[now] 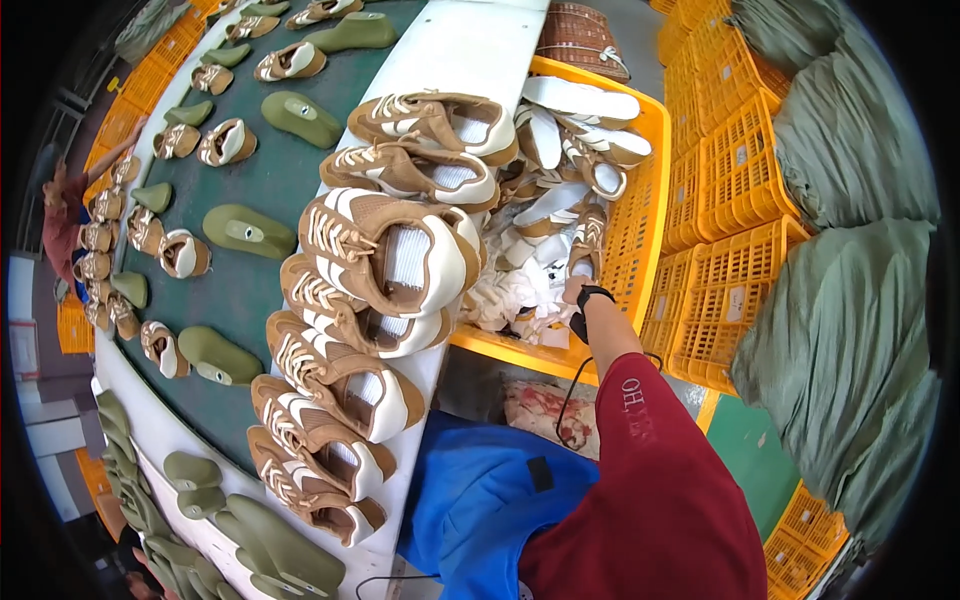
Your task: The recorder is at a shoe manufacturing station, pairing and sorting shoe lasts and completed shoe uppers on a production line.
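Observation:
My right hand (574,289), in a maroon sleeve with a black band at the wrist, reaches into a yellow plastic crate (648,215). It is closed on the heel end of a brown and white sneaker (589,236); the fingertips are partly hidden. Around it in the crate lie white insoles (580,98), more brown shoes and crumpled white paper (515,300). My left hand is out of view. Beside the crate, a row of brown laced sneakers (385,250) stands along the white table edge (440,50), some stacked on others.
A green conveyor belt (265,170) carries shoes and olive shoe lasts (248,231). More lasts (285,540) lie at the lower left. Stacked yellow crates (735,180) and green cloth covers (840,320) stand to the right. A person (65,215) is across the belt. A cable (570,400) hangs near my arm.

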`<act>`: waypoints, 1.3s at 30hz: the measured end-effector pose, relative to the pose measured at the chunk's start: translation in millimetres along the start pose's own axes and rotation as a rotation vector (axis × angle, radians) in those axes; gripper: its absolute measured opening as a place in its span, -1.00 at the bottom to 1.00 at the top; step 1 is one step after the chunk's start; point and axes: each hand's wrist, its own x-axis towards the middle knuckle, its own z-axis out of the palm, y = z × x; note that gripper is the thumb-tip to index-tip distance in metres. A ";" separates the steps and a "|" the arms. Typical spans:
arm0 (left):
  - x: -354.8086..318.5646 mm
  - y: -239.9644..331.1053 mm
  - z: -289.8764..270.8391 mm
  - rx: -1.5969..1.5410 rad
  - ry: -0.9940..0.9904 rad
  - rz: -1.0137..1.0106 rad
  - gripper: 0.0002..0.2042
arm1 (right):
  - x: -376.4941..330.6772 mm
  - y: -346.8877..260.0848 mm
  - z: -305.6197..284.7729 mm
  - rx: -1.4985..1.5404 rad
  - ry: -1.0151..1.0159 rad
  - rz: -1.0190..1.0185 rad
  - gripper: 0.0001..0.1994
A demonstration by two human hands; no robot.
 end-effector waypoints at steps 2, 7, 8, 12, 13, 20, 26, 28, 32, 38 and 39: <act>-8.9 -3.7 -6.5 0.002 -0.018 0.011 -0.64 | 3.5 9.3 5.7 -0.106 -0.023 -0.178 -0.70; -33.3 -22.9 -37.7 0.026 -0.016 -0.023 -0.64 | -66.1 -40.4 -65.0 0.472 0.240 -0.250 -0.79; -32.0 -23.7 -39.7 0.012 -0.011 -0.020 -0.64 | -75.7 -35.0 -78.0 0.643 0.429 -0.253 -0.80; -34.4 -18.7 -45.2 -0.062 0.016 -0.033 -0.63 | -153.3 -17.8 -155.1 1.524 0.541 -0.029 -0.79; -38.2 -18.8 -46.1 -0.081 0.020 -0.044 -0.63 | -189.0 -17.8 -179.3 1.769 0.433 -0.024 -0.82; -33.4 -22.0 -42.5 -0.368 0.284 -0.498 -0.63 | -371.9 -60.0 -284.9 2.284 0.228 -0.925 -0.84; -29.0 23.9 -94.3 -1.717 0.027 -0.486 -0.61 | -501.6 -220.8 -279.2 1.525 -0.006 -1.563 -0.81; -25.5 52.2 -150.6 -2.123 -0.108 -0.225 -0.38 | -534.6 -268.1 -254.0 0.820 0.139 -1.968 -0.83; -16.8 61.2 -160.6 -2.611 -0.195 -0.466 -0.35 | -606.7 -329.2 -176.5 -0.142 0.224 -2.421 -0.83; -41.4 41.7 -134.6 -2.462 0.030 -0.591 -0.39 | -619.6 -367.4 -133.9 0.182 0.009 -2.261 -0.67; -44.1 42.7 -137.8 -2.428 0.030 -0.569 -0.39 | -619.2 -372.7 -134.4 0.177 0.005 -2.256 -0.67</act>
